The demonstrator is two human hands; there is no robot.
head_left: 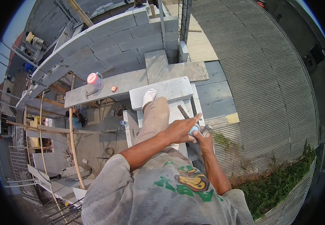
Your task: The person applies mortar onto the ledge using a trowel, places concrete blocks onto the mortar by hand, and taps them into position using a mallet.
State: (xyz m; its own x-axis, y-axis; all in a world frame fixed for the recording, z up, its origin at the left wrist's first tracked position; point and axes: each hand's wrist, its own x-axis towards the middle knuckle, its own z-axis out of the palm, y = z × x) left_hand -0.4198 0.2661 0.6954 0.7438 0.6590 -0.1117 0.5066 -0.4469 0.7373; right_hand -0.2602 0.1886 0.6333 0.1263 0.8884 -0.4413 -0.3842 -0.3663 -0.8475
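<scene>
Both of my hands meet in front of my right side. My left hand (185,129) is closed around a small blue and white bundle (194,129), with its index finger stretched outward. Close against it, my right hand (204,141) is closed near the metal head of what looks like a hammer (183,111). Its dark handle sticks out beyond my left hand, and its middle is hidden by the hands. My foot in a white covering (149,96) rests on a long pale concrete block (173,89).
On the ledge (128,79) lie a pink-lidded jug (95,80), another hammer (91,92) and a small red tape measure (114,89). Left is a drop, with bamboo poles (72,138) and a person (78,118) below. Corrugated roofing (260,82) spreads right.
</scene>
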